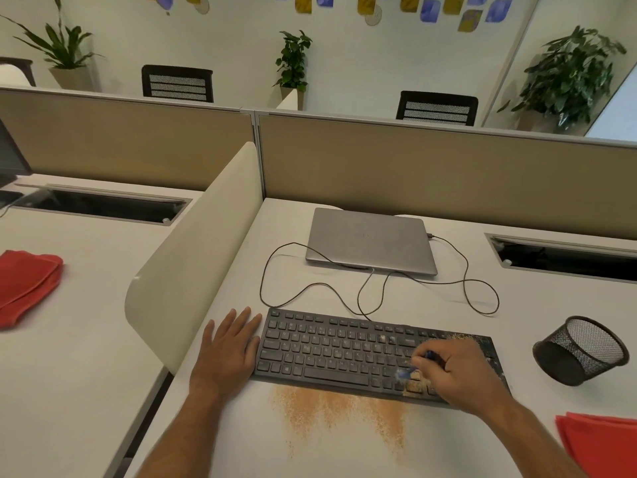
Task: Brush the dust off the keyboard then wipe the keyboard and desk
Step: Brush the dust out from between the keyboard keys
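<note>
A black keyboard (331, 350) lies on the white desk (241, 443), with brown dust on its right keys. More brown dust (337, 412) is spread on the desk in front of it. My right hand (462, 377) grips a small blue brush (410, 369), its bristles down on the keys near the lower right. My left hand (229, 353) rests flat and open on the desk, touching the keyboard's left edge. A red cloth (599, 443) lies at the desk's right front corner.
A closed grey laptop (368, 239) sits behind the keyboard, with a looping cable (310, 288) between them. A black mesh cup (582, 350) lies tipped at the right. A cream divider (193, 253) bounds the left; another red cloth (24, 288) lies on the neighbouring desk.
</note>
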Available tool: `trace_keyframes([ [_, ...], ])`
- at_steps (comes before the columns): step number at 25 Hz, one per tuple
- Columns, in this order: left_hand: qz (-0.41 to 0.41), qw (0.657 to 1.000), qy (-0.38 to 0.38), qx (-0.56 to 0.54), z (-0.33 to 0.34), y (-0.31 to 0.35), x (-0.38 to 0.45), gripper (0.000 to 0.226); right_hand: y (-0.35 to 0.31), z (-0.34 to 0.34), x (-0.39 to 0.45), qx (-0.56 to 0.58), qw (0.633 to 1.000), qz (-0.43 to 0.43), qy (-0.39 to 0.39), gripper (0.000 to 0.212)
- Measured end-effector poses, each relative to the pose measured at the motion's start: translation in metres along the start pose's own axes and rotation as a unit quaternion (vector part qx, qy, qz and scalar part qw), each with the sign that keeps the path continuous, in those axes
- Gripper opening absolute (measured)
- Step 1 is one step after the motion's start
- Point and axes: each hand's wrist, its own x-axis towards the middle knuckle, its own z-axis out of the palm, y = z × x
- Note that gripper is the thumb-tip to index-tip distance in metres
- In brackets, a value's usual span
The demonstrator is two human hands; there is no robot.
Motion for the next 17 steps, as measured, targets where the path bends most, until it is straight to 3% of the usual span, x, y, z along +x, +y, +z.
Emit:
trace_keyframes([
  [2,0.001,1.000,0.000,0.001,0.000,-0.001,0.000,0.075,0.002,0.002,0.001,0.000,1.000,0.010,0.030,0.015],
  [6,0.000,1.000,0.003,-0.002,0.001,-0.001,0.000,0.074,0.001,0.005,0.002,-0.003,1.000,-0.005,0.011,0.018],
  [10,0.002,1.000,0.002,0.001,0.001,-0.001,0.001,0.074,-0.005,0.008,0.007,0.051,0.997,-0.007,0.062,0.016],
  [17,0.005,1.000,0.002,0.000,0.001,-0.001,0.000,0.074,0.001,0.014,0.010,-0.038,0.999,-0.019,-0.010,0.015],
])
